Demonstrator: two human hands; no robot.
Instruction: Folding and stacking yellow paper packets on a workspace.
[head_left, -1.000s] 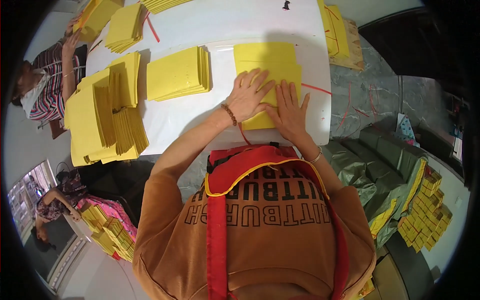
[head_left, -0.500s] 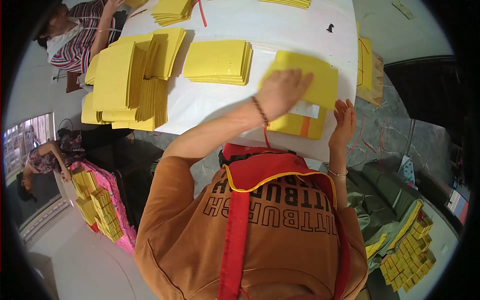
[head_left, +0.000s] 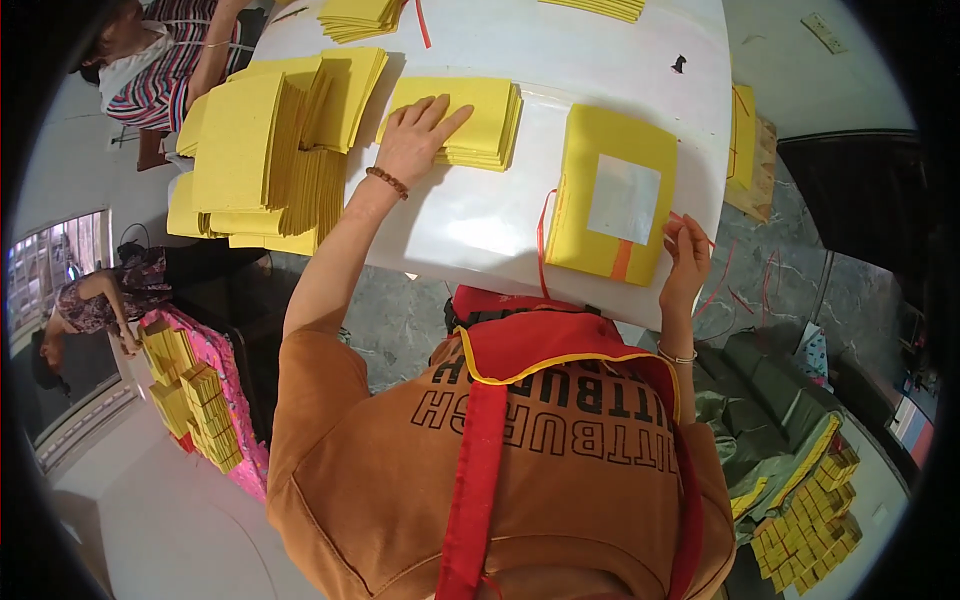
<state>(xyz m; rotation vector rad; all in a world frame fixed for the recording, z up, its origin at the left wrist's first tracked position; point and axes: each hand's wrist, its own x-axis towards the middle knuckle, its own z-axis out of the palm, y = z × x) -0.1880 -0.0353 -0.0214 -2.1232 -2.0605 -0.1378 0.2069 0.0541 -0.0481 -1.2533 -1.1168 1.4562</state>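
Observation:
My left hand [head_left: 418, 140] lies with spread fingers on top of a short stack of yellow paper sheets [head_left: 490, 110] on the table. To the right, near the table's front edge, rests a thicker yellow paper bundle [head_left: 575, 200] with a white label [head_left: 620, 200] and an orange strip [head_left: 622, 262] on its top face. A red ribbon [head_left: 543, 240] runs along the bundle's left side and hangs toward the front edge. My right hand [head_left: 686, 262], beside the bundle's right edge, pinches a piece of red ribbon [head_left: 680, 222]. Whether both ribbon parts join under the bundle is hidden.
Tall piles of yellow sheets [head_left: 235, 150] crowd the left of the white table [head_left: 620, 50]. More stacks [head_left: 360, 15] lie at the far side, near a small black object [head_left: 679, 64]. Two other people are at the left. Yellow bundles [head_left: 808, 530] sit at lower right.
My left hand has moved left from the bundle onto the short stack. The bundle's label, partly covered before, now shows whole. My right hand's fingers have closed on red ribbon.

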